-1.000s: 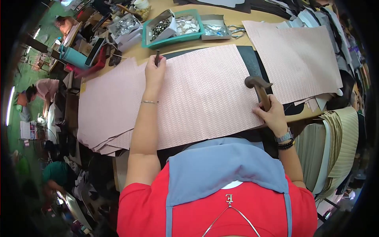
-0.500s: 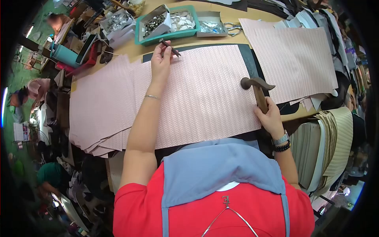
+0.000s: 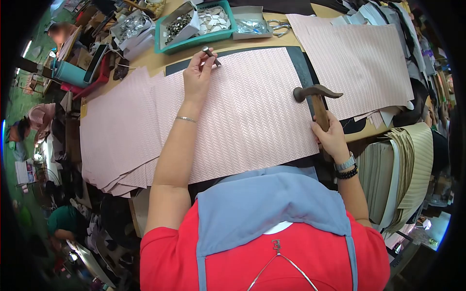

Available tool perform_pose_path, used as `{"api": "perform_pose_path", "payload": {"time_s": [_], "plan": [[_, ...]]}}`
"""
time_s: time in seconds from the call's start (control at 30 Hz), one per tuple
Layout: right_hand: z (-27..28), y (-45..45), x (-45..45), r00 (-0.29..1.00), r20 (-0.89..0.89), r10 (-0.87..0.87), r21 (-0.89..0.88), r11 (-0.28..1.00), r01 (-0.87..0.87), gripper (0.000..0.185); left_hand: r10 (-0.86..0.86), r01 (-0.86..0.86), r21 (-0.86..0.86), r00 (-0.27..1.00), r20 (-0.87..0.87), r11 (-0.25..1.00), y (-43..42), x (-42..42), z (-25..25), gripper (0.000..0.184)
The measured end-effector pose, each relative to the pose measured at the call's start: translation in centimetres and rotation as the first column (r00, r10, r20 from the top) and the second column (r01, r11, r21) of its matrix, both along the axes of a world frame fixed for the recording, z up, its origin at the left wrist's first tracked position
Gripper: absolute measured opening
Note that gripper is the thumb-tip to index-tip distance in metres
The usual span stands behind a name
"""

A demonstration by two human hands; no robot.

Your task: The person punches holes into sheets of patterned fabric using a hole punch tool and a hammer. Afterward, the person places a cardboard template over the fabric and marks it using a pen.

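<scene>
My left hand (image 3: 199, 72) pinches a short dark metal punch (image 3: 211, 56) near the top left of a pink herringbone-textured sheet (image 3: 247, 106). The punch is tilted, its lower end at or just over the sheet; contact is hard to tell. At the sheet's right edge, my right hand (image 3: 331, 133) is closed round the wooden handle of a hammer (image 3: 315, 92), whose head points up and away from me. A dark mat (image 3: 302, 68) shows from under the sheet.
More pink sheets lie at left (image 3: 116, 126) and right (image 3: 359, 68). Behind are a teal tray (image 3: 228, 35) with small parts, a box of clear bags (image 3: 251, 28) and scissors (image 3: 280, 27). Layered material (image 3: 412, 165) hangs at right. Other people are at far left.
My left hand has moved right onto the pink sheet, and the punch has swung from nearly upright to a slant. The hammer remains in my right hand. The view has shifted slightly.
</scene>
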State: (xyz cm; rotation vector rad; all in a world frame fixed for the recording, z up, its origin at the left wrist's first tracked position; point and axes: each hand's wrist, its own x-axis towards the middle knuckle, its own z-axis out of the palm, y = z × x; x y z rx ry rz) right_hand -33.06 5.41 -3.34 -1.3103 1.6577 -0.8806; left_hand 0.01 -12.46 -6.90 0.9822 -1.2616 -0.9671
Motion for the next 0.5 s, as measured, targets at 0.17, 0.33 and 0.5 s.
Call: {"api": "perform_pose_path", "payload": {"time_s": [0.17,0.33,0.5], "plan": [[0.39,-0.04,0.04,0.999,-0.046,0.002,0.008,1.0,-0.001,0.023,-0.053,0.053,0.005,0.994,0.092,0.999,-0.09,0.34,-0.22,0.027],[0.94,0.05,0.34,1.0,-0.012,-0.027,0.065,0.997,0.028,0.022,-0.055,0.055,0.002,0.994,0.096,0.998,0.01,0.16,-0.15,0.026],[0.79,0.0,0.26,0.999,-0.049,-0.012,0.029,0.999,0.013,0.021,-0.066,0.067,-0.003,0.991,0.12,0.998,0.15,0.2,0.08,0.026]]}}
